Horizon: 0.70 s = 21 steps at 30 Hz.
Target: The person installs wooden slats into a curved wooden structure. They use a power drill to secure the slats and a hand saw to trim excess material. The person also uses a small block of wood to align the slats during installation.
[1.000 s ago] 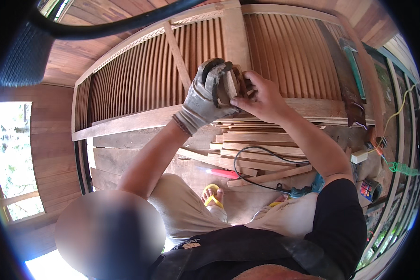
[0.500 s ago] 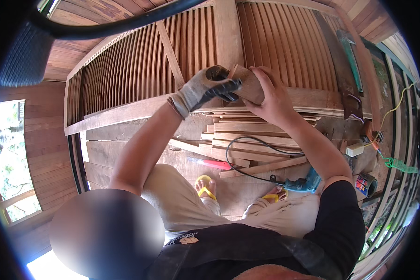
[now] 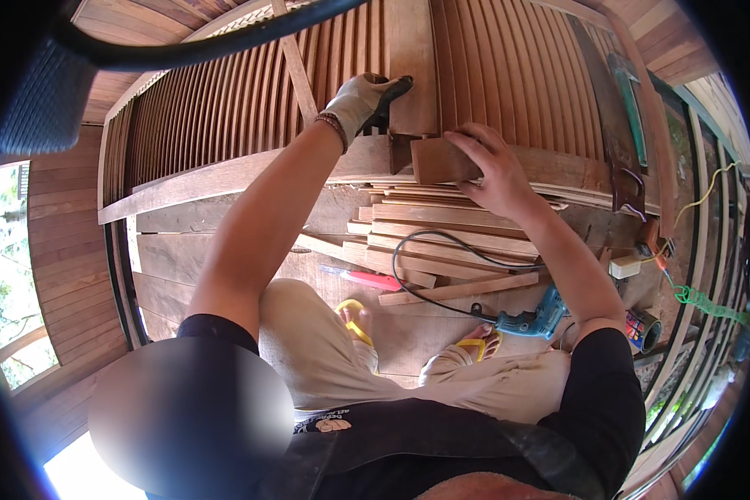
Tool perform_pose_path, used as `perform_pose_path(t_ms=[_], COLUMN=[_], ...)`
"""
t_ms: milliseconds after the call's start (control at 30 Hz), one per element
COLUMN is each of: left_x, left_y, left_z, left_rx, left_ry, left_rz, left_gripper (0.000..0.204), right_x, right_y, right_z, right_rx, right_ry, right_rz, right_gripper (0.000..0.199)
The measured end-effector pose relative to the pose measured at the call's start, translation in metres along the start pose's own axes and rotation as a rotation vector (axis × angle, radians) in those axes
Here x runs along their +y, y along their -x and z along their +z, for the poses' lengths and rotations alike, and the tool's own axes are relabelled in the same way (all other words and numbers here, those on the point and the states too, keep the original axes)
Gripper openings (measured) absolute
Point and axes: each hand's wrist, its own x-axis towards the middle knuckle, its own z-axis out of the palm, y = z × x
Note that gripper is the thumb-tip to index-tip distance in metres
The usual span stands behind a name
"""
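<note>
A small brown wooden block (image 3: 442, 161) is in my bare right hand (image 3: 490, 169), its fingers over the block's right end. The block lies at the lower end of the louvred panel's wide middle stile (image 3: 412, 83), beside a dark notch (image 3: 401, 152) in the wood. My left hand (image 3: 365, 102) wears a grey glove with black fingers. It is closed at the left edge of that stile, one digit lying across the stile's face; its other fingers are partly hidden. Wooden louvre slats (image 3: 508, 83) run along both sides of the stile.
Loose wooden strips (image 3: 450, 229) are stacked on the floor below the panel. Near my feet are a red-handled tool (image 3: 371, 280) and a teal power drill (image 3: 533, 315) with a black cord. On the right, a handsaw (image 3: 629, 187) rests on the panel, with a can (image 3: 643, 329) below.
My left hand has left the block and moved up to the stile. My right hand has lowered the block onto the panel's lower edge and turned it flatter.
</note>
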Motion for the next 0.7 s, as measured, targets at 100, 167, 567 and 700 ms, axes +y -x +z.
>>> perform_pose_path(t_ms=[100, 167, 567, 700], left_x=[-0.001, 0.003, 0.049, 0.054], left_y=[0.004, 0.004, 0.021, 0.006], left_z=[-0.003, 0.002, 0.032, 0.038], left_rx=[-0.086, -0.047, 0.176, 0.179], left_ry=[0.212, 0.174, -0.478, -0.567], left_rz=[-0.055, -0.037, 0.052, -0.046], left_gripper=[0.065, 0.07, 0.139, 0.14], right_x=[0.002, 0.005, -0.012, -0.016], right_y=[0.007, 0.013, 0.005, 0.008], right_z=[0.005, 0.011, -0.003, -0.023], right_rx=[0.024, 0.087, -0.006, 0.02], right_ry=[0.145, 0.11, 0.255, 0.018], right_rz=[-0.095, -0.088, -0.047, 0.254], right_gripper=[0.096, 0.097, 0.072, 0.056])
